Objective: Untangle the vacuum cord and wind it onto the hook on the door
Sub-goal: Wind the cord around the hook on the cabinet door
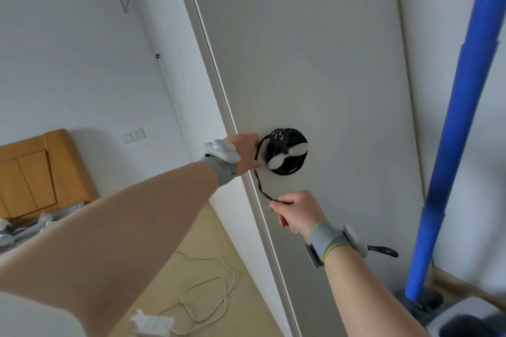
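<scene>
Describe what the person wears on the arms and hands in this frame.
No sleeves or gloves: both forearms are bare. By the left hand, a grey wristband with yellow-green trim carries a rounded white device. By the right hand, a matching grey band carries a white disc-like device and a dark grey rectangular tab.

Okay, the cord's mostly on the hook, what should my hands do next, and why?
Probably carry the right hand up around the hook, laying on the loose stretch of cord; the rest is coiled there and the left hand holds it beside the coil.
</scene>
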A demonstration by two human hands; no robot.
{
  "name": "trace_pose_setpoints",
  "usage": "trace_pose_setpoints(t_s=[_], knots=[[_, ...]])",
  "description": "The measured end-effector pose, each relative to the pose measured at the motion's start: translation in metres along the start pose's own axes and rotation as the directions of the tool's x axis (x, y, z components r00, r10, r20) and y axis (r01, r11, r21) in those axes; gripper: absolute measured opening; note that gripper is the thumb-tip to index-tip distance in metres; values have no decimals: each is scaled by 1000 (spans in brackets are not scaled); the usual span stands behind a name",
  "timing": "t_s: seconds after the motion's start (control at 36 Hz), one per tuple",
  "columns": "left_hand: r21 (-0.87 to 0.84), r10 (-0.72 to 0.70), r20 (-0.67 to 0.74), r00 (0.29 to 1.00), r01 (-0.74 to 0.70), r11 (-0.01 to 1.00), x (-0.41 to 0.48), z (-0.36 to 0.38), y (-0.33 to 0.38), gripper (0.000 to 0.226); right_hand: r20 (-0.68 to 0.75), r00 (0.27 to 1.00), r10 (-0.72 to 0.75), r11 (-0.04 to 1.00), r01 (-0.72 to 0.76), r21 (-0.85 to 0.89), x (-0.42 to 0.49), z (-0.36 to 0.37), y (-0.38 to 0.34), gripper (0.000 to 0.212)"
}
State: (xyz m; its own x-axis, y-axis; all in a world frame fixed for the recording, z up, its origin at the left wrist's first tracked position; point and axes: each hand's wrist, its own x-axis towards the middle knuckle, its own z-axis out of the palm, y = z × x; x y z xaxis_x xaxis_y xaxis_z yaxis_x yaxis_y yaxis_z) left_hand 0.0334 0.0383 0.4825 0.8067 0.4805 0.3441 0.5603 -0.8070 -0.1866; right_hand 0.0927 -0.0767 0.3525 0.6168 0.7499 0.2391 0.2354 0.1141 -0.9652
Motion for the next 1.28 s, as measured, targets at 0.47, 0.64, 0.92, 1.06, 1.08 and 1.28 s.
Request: trace_pose_setpoints(t_s=[0.47,0.64,0.92,1.06,1.08,1.28], knots=[[-36,-150,97,984,155,987,10,24,25,30,-24,968,251,949,-241,205,20,-5,55,35],[-292,-235,187,954,282,914,1,45,30,22,-120,954,274,955,-255,149,24,-11,68,33],[-656,-285,441,851,522,545,-7,77,54,34,-175,926,335,942,-332,47,19,-23,78,39],[-735,-327,482,813,578,354,-3,93,70,45,-148,936,318,936,-335,-105,27,-33,88,34],[-744,-334,478,813,576,339,-1,94,71,45,-131,932,339,924,-356,-140,26,-36,90,35],[-758,-340,479,809,577,306,0,110,79,34,-47,915,401,878,-398,-267,15,-52,107,30]])
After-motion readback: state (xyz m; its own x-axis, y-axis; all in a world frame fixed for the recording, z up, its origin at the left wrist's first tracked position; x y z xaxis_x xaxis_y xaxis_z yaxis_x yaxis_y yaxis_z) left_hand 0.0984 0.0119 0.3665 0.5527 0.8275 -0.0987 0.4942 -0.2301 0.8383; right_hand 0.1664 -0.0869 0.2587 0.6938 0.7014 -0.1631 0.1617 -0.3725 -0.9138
